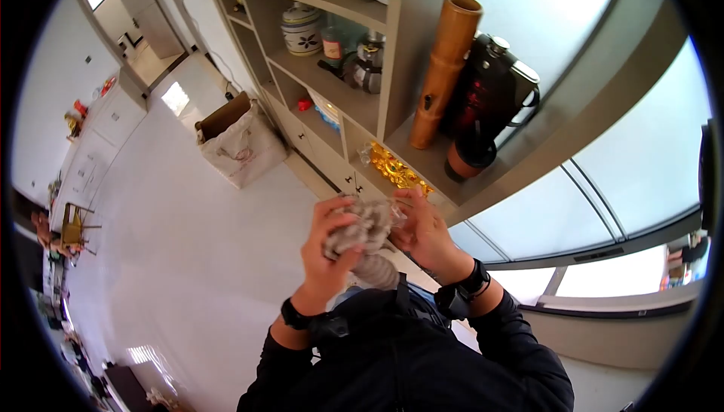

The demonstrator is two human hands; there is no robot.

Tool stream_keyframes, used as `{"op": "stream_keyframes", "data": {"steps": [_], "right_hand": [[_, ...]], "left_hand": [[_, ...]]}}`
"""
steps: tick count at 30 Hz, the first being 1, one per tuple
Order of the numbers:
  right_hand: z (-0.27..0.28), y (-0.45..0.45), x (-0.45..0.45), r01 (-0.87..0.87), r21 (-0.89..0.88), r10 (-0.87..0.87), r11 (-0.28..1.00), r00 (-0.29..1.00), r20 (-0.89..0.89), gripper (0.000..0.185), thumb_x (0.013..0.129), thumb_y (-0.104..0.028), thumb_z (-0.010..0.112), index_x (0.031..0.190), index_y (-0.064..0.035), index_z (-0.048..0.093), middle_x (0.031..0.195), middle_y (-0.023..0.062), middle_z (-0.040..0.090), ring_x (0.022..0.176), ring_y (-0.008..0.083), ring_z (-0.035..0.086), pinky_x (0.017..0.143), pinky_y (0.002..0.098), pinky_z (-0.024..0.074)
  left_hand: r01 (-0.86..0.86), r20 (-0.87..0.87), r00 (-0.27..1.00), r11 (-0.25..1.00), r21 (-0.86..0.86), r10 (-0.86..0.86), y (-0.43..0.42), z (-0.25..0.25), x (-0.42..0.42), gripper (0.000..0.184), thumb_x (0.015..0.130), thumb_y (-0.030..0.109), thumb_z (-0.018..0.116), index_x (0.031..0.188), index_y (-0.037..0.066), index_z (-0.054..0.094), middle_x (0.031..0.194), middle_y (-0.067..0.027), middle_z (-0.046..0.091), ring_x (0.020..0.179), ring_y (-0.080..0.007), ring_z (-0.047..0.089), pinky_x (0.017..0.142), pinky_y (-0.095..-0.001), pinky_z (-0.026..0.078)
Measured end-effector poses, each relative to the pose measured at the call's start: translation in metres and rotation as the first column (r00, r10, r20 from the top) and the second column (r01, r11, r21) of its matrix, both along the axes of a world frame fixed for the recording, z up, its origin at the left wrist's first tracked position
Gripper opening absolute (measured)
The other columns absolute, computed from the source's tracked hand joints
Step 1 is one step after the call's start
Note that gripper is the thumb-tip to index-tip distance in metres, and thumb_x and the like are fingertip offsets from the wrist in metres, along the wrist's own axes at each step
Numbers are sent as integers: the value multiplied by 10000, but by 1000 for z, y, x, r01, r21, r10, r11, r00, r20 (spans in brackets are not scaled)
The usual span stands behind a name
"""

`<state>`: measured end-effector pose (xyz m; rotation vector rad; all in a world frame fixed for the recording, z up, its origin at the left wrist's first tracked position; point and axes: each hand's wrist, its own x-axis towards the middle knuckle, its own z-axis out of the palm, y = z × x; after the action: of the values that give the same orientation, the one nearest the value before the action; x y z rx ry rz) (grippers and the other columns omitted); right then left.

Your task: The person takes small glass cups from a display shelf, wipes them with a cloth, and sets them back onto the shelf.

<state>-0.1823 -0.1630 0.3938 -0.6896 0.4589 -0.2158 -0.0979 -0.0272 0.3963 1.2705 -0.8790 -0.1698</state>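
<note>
In front of my chest, my left hand [326, 250] is wrapped round a grey-beige, knobbly object [368, 229] with a ribbed, tapering lower part. Its exact kind is not clear; it looks like an ornament. My right hand [428, 237] is at the object's right side with its fingers bent and pressed together. Something small and translucent, perhaps clear plastic, shows at those fingertips, but it is blurred. Just beyond the hands, a shiny gold ornament [396, 167] lies on a low shelf.
A shelving unit [411, 42] stands ahead, holding a patterned jar [302, 29], a metal pot [368, 64], a bamboo tube [446, 65], a dark flask [486, 88] and a dark cup [469, 157]. On the floor to the left is a large bag [245, 144]. A sideboard [98, 129] lines the far wall.
</note>
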Motion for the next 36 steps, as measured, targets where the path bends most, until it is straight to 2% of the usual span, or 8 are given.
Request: {"op": "stream_keyframes", "data": {"steps": [5,12,17,21,25,29,32,36], "right_hand": [[-18,19,1,298,-427,-277,854,954,112,402,893,-337,307,986,-20,536,642,-15,499,480,28,395,393,172,301],[-4,20,-16,218,-424,-223,879,974,39,390,901,-282,304,958,31,530,800,54,559,645,81,519,516,179,417],[-8,18,-17,215,-320,-203,923,977,71,303,900,-255,318,876,-24,513,570,-21,432,420,51,330,378,189,250],[6,16,-12,221,24,-222,975,975,18,301,890,-255,352,832,7,487,624,8,430,463,66,332,398,194,273],[5,8,-15,88,185,-109,979,989,103,270,887,-241,359,868,1,478,695,14,445,494,67,332,414,192,278],[12,15,-9,162,94,-167,982,985,46,245,889,-227,351,880,-17,476,657,6,465,465,60,381,383,185,302],[7,23,-10,225,-152,-222,962,974,36,239,893,-222,340,866,-23,470,624,2,475,447,55,414,362,184,316],[-1,28,-17,244,-453,-237,858,969,72,189,885,-164,350,834,-23,464,578,-2,462,427,44,401,363,181,304]], "left_hand": [[-242,642,754,967,77,138,-25,-14,-23,324,553,-41,621,849,77,563,1016,-125,454,845,-281,451,699,-340,382],[-279,703,671,959,-54,235,-32,-16,-30,439,463,-82,575,869,86,577,972,-102,458,745,-298,456,611,-349,399],[-309,617,725,945,-104,305,-39,-15,-26,373,507,-86,585,853,53,563,957,-128,461,755,-295,458,633,-341,400],[-263,382,887,964,-45,259,-40,-10,-15,286,589,-65,589,855,29,537,969,-122,462,841,-257,481,732,-299,391],[24,-585,797,976,-218,-151,-33,-2,0,216,695,7,554,897,12,477,998,-80,451,914,-166,449,813,-255,337],[59,-283,952,980,-190,-113,-28,-4,-11,255,663,25,605,889,26,488,1011,-102,450,917,-199,452,802,-288,352],[-200,463,864,979,-39,195,-32,-8,-24,286,590,26,686,803,41,496,970,-155,446,848,-277,480,716,-328,407],[-364,545,763,928,-84,348,-40,-3,-32,281,591,31,694,752,33,464,899,-164,467,724,-280,510,595,-314,433]]}}
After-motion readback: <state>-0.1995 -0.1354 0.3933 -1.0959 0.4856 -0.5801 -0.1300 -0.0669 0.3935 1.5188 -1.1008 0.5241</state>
